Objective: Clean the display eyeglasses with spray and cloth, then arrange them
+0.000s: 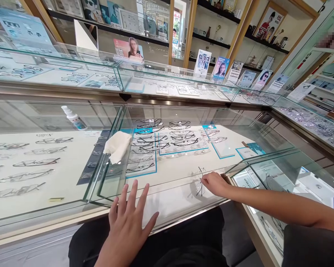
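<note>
My left hand (129, 218) has its fingers spread, with nothing in it, above the front edge of the glass display case. On the right, my right hand (215, 183) has its fingers pinched at a pair of thin-framed glasses (200, 189), over the white front strip of the case. Rows of glasses (183, 136) lie on white and blue-edged trays behind my hands. A crumpled white cloth (118, 146) rests on the glass edge left of those rows.
A spray bottle (74, 118) stands at the left, beyond more glasses (37, 162). Glass panel edges (104, 167) rise left of centre. A side case (269, 178) holds a white box (317, 189) at the right. Cards stand on the far counter.
</note>
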`<action>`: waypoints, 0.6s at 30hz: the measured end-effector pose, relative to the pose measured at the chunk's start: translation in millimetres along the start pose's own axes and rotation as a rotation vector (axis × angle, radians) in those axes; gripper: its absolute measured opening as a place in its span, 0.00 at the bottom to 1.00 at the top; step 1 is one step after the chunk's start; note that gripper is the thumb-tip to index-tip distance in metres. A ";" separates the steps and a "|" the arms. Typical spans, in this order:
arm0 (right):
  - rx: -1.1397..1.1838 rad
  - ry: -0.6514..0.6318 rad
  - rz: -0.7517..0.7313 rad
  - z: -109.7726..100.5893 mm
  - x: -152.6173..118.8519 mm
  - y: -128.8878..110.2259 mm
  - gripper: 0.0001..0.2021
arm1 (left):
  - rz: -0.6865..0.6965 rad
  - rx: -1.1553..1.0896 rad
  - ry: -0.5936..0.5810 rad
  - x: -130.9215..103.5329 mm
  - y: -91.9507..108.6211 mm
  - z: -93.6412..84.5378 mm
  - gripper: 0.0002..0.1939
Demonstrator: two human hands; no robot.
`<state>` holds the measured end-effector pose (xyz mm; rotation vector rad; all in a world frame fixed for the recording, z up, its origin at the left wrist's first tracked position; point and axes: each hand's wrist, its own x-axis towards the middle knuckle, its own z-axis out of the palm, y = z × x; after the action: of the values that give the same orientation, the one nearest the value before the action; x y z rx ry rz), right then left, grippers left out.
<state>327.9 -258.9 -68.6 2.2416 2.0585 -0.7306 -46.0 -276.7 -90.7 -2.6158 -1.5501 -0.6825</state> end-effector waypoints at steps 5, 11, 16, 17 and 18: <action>-0.031 0.067 0.068 9.3 37.0 25.7 0.14 | 0.008 0.021 -0.010 2.1 -0.9 1.0 0.38; -0.046 0.215 0.160 12.1 109.4 31.8 0.13 | 0.005 0.026 -0.010 -0.1 -3.4 5.7 0.39; -0.021 0.324 0.210 15.9 162.3 14.7 0.16 | 0.003 0.025 0.045 -0.7 -2.6 4.4 0.43; -0.015 0.343 0.218 15.2 169.4 12.7 0.16 | 0.006 0.018 0.051 -0.4 -2.0 3.3 0.43; -0.011 0.362 0.226 13.8 174.9 12.2 0.16 | 0.005 0.009 0.053 -0.1 -1.2 2.2 0.44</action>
<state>339.5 -100.6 -144.3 2.7057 1.8738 -0.3160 -46.3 -275.6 -92.9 -2.5723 -1.5286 -0.7371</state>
